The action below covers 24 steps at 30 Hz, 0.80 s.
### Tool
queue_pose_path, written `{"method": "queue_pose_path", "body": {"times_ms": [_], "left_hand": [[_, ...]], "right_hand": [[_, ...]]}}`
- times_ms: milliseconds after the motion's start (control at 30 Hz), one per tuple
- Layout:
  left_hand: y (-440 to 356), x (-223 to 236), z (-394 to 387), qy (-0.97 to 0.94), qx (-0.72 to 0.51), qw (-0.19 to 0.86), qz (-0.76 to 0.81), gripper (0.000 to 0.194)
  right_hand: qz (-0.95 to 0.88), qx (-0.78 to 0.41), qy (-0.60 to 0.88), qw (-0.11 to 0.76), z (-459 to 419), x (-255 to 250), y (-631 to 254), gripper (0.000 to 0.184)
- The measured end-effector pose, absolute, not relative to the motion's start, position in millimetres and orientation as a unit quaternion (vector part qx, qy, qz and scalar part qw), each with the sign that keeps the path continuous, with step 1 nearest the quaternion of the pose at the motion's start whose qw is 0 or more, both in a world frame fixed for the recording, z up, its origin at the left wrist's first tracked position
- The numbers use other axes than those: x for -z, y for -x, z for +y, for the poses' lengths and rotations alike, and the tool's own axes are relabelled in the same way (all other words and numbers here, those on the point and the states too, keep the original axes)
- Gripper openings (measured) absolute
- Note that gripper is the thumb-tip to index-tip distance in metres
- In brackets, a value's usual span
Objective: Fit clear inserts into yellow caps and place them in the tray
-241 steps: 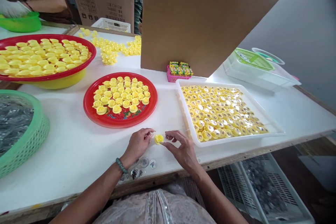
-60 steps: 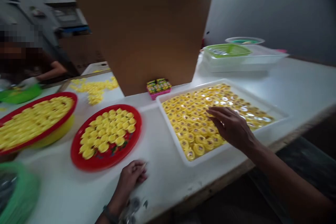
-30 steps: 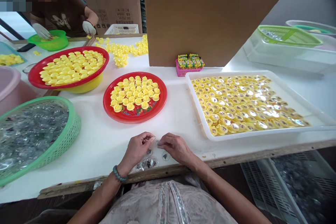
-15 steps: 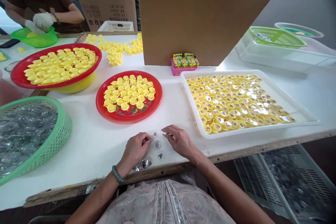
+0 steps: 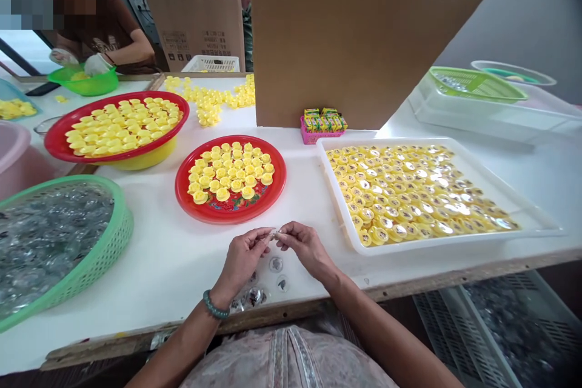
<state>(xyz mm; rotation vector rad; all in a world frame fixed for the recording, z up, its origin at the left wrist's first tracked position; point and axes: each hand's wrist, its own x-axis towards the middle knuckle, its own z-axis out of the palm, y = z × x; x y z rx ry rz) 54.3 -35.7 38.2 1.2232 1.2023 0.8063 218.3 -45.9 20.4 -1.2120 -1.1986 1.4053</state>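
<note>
My left hand (image 5: 245,256) and my right hand (image 5: 307,248) meet over the table's front part, fingertips pinched together. Between them is a small clear disc (image 5: 274,234), seen nearly edge-on and mostly covered by fingers. Below the hands, on the white tabletop, lie a clear round disc with a dark print (image 5: 276,264) and another printed disc (image 5: 282,283). Several more shiny discs (image 5: 254,296) sit by the left wrist, partly hidden. A red plate (image 5: 213,213) beyond the left hand carries many yellow round pieces (image 5: 236,185).
To the right, a white tray (image 5: 364,250) holds rows of yellow pieces with glossy printed tops. A green basket (image 5: 120,224) of clear parts stands left, behind it a red basin (image 5: 54,142). Cardboard (image 5: 318,42) rises behind a pink basket (image 5: 313,138). A gloved co-worker (image 5: 118,30) works far left.
The top disc has left the tabletop and is now between my fingertips. My hands have come together. The view has tilted up slightly, and the co-worker's gloved hands have moved apart.
</note>
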Motion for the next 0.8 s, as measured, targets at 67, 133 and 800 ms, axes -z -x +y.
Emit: {"method": "queue_pose_path", "body": {"times_ms": [67,133,800], "left_hand": [[-62.6,-46.5,-36.9,-0.460,-0.386,0.630,0.493,0.031],[-69.6,-52.4,-38.5,-0.412,-0.412,0.654,0.483,0.031],[-59.1,-57.8,-27.6,-0.515,-0.333,0.622,0.487,0.021]], "right_hand": [[-0.386,-0.621,0.451,0.512,-47.9,-27.4,-215.7,0.016],[-0.326,-0.641,0.421,0.553,-49.1,-31.9,-212.1,0.015],[-0.795,-0.108,0.475,0.361,-62.9,-45.0,-224.4,0.035]]}}
